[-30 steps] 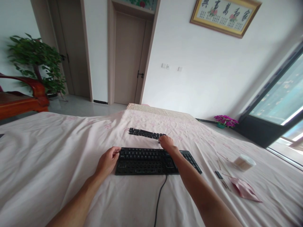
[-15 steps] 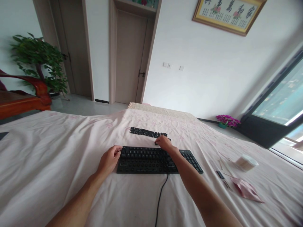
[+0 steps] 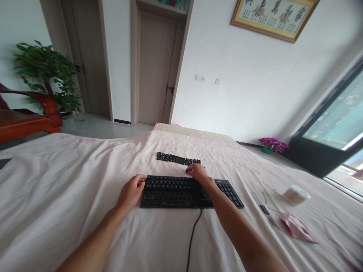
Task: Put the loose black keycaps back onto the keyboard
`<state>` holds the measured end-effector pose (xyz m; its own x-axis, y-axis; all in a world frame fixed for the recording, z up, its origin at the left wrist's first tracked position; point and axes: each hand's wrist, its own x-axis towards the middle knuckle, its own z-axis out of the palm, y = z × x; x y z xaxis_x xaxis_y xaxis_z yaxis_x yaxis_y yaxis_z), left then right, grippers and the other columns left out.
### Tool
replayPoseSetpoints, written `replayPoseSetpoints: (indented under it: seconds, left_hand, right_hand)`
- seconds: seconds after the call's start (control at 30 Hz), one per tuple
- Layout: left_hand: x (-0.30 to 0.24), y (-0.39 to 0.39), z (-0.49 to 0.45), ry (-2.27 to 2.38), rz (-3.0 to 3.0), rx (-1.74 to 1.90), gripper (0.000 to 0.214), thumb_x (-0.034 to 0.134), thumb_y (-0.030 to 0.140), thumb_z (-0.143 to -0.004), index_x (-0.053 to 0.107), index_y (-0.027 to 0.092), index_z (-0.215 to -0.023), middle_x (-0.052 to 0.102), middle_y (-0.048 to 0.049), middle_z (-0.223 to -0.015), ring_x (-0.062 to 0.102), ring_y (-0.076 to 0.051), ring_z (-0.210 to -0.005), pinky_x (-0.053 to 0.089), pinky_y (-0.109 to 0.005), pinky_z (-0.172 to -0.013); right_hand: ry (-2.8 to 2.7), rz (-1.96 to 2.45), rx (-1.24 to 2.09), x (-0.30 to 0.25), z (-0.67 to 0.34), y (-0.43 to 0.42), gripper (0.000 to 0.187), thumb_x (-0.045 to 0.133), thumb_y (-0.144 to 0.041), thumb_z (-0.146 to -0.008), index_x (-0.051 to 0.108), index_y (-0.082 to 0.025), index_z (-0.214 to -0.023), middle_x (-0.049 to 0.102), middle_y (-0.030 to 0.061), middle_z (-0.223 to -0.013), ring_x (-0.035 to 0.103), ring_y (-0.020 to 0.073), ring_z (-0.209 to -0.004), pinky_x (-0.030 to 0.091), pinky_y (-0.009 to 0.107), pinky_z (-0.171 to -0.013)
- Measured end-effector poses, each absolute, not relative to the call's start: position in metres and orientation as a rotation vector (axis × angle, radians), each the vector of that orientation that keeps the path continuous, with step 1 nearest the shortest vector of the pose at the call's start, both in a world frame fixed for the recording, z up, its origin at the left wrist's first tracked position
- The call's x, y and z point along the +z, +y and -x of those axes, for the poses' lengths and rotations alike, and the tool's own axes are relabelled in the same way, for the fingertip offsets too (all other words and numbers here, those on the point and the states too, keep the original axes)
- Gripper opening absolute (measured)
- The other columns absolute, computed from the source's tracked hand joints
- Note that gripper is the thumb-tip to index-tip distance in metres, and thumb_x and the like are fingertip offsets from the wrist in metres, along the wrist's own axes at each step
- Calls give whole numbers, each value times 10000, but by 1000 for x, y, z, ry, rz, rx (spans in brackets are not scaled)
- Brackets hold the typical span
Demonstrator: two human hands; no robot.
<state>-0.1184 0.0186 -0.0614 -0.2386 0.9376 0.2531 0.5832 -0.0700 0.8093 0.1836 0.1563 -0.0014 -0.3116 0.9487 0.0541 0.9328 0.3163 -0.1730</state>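
A black keyboard [image 3: 167,186] lies on the cloth, with its lower left rows bare of keycaps and the right-hand number keys in place. My left hand [image 3: 133,192] is closed on the keyboard's upper left corner. Beyond the keyboard, loose black keycaps [image 3: 177,159] lie in rows. My right hand [image 3: 198,173] reaches over the board to the right end of these rows. Its fingers are closed on a small dark keycap [image 3: 187,171], mostly covered by the fingertips. The right forearm hides part of the keyboard.
A black cable [image 3: 192,238] runs from the keyboard toward me. On the right lie a white round container [image 3: 296,195], a pink cloth [image 3: 297,226], a small dark brush-like piece [image 3: 264,209] and thin sticks. The pale bedsheet-like cloth [image 3: 85,181] is wrinkled.
My right hand has shifted very slightly, staying by the loose keycaps. The left hand and the keyboard look the same.
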Motion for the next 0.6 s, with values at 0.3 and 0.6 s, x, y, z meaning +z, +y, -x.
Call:
replayPoseSetpoints:
  seconds: [0.3,0.6]
  left_hand:
    - [-62,20,118,1821,-1646,1223,277,462,252,-812,630,223,-1030,711,-31,-1029,664,-167,-948,493,-274,-863]
    - [-62,20,119,1811,-1657,1235,285,461,249,-806,626,219,-1036,713,-27,-1026,664,-162,-939,492,-265,-856]
  right_hand:
    - [-2446,1768,135,-4,-178,154,353,573,-170,-772,718,-313,-1061,707,-3,-1082,610,190,-1047,416,240,-865]
    - [-2371,1819,83,-10,-171,153,374,550,-249,-801,670,-289,-1153,694,38,-1107,606,211,-1054,417,271,-866]
